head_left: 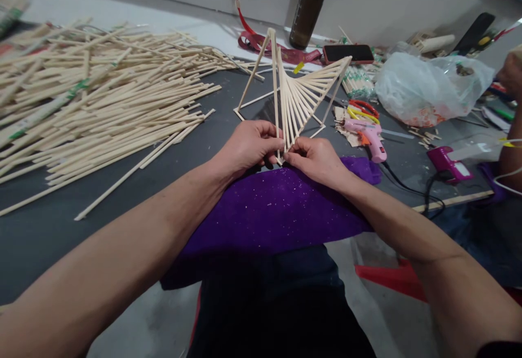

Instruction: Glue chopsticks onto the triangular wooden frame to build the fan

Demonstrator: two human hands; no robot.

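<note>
A framework of thin wooden sticks (pixel 299 97) stands at the table's front edge, with a fan of sticks spreading up and right from its near corner. My left hand (pixel 255 143) is closed on the left side of that corner, thumb and fingers pinching a stick. From the right, my right hand (pixel 312 156) pinches the lower end of the fan, its fingertips close to those of the left. The exact contact under the fingers is partly hidden. Below both hands a purple cloth (pixel 277 211) with light specks hangs over the edge.
Many loose wooden sticks (pixel 142 97) cover the table's left side. To the right lie a pink glue gun (pixel 369 135) with a cord, pliers (pixel 362 110), a phone (pixel 348 54) and a plastic bag (pixel 428 86). A bottle (pixel 309 10) stands behind. Another person's arm (pixel 514 129) shows at far right.
</note>
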